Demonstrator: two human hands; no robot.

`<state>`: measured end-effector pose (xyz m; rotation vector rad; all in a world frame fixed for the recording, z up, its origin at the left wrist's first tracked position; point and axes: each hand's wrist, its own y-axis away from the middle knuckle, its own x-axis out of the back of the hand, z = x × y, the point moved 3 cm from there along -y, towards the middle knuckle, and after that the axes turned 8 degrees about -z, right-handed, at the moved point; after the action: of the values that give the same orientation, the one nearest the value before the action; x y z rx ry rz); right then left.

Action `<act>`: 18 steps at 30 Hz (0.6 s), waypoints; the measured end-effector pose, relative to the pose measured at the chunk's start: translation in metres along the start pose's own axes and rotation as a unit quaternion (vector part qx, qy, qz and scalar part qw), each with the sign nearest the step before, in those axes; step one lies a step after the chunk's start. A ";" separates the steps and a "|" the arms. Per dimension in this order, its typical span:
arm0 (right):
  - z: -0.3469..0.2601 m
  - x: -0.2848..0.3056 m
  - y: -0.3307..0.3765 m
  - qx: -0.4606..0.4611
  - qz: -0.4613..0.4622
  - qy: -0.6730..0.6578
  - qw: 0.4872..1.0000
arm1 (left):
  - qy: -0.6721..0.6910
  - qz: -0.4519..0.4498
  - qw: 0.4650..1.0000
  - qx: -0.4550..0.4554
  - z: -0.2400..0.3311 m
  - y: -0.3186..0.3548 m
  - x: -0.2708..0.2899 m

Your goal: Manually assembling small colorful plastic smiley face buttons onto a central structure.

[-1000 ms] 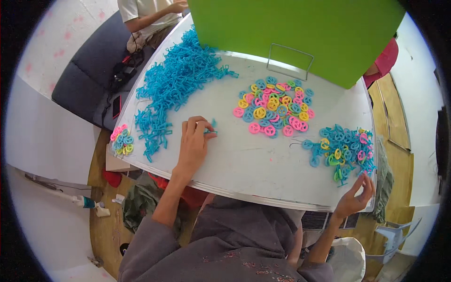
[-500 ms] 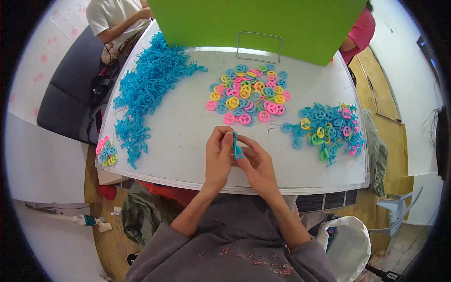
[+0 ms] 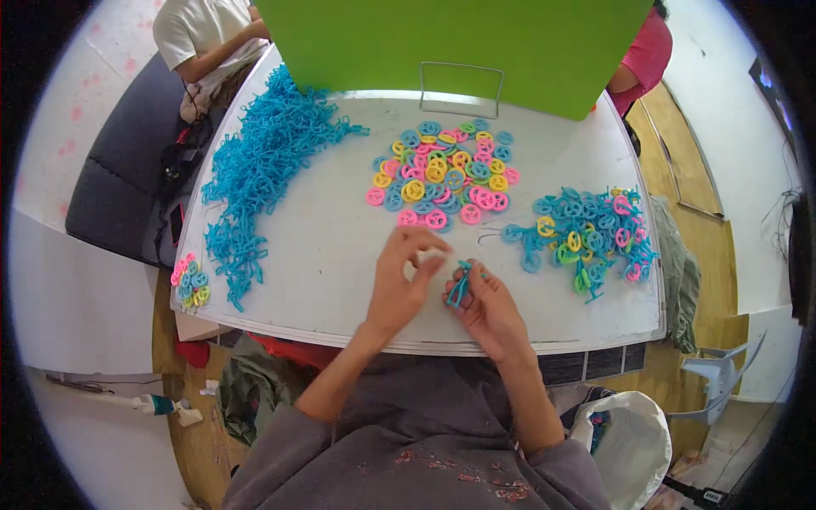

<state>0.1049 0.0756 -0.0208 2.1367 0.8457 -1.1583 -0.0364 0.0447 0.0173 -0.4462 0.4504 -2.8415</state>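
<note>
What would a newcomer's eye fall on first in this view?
Probably the big green panel at the far side of the white table, then the heap of blue plastic pieces along the table's left. Pink, yellow, blue and green wheels lie mid-table, beyond the hands. Near the front edge, the right hand holds a small blue piece, with the left hand beside it.

Tally by kind; heaps counted whole.
Counted one left hand (image 3: pixel 399 285), one right hand (image 3: pixel 495 319) and at least one blue piece (image 3: pixel 456 293), centre; one blue heap (image 3: pixel 268 153), upper left; one wheel heap (image 3: pixel 442 174), upper centre; one mixed heap (image 3: pixel 595 229), right; one wheel cluster (image 3: pixel 190 280), left; one green panel (image 3: pixel 450 42), top; two people (image 3: pixel 200 42), upper left and upper right. Could not count within heaps: overlapping.
</note>
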 end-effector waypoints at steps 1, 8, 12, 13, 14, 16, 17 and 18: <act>-0.005 0.001 0.000 0.027 0.056 0.034 0.997 | -0.094 0.018 0.995 -0.009 -0.010 -0.010 0.003; -0.033 0.005 -0.003 0.171 0.070 0.316 0.931 | -0.365 -0.077 0.926 -0.062 -0.031 -0.042 0.012; -0.035 0.012 -0.001 0.172 0.086 0.369 0.909 | -0.345 -0.022 0.936 -0.057 -0.027 -0.038 0.012; -0.036 0.012 -0.003 0.199 0.083 0.384 0.898 | -0.345 -0.023 0.936 -0.057 -0.026 -0.036 0.011; -0.038 0.011 -0.004 0.226 0.080 0.398 0.885 | -0.325 -0.039 0.942 -0.073 -0.024 -0.034 0.009; -0.040 0.012 -0.004 0.242 0.087 0.395 0.882 | -0.305 -0.054 0.947 -0.088 -0.020 -0.034 0.005; -0.040 0.012 -0.005 0.258 0.093 0.392 0.878 | -0.310 -0.074 0.939 -0.132 -0.014 -0.036 -0.002; -0.041 0.014 -0.006 0.258 0.092 0.392 0.878 | -0.313 -0.094 0.929 -0.175 -0.011 -0.037 -0.007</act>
<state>0.1269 0.1126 -0.0147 3.1379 0.6518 -0.3952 -0.0396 0.0836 0.0179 -1.4720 0.8053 -2.5679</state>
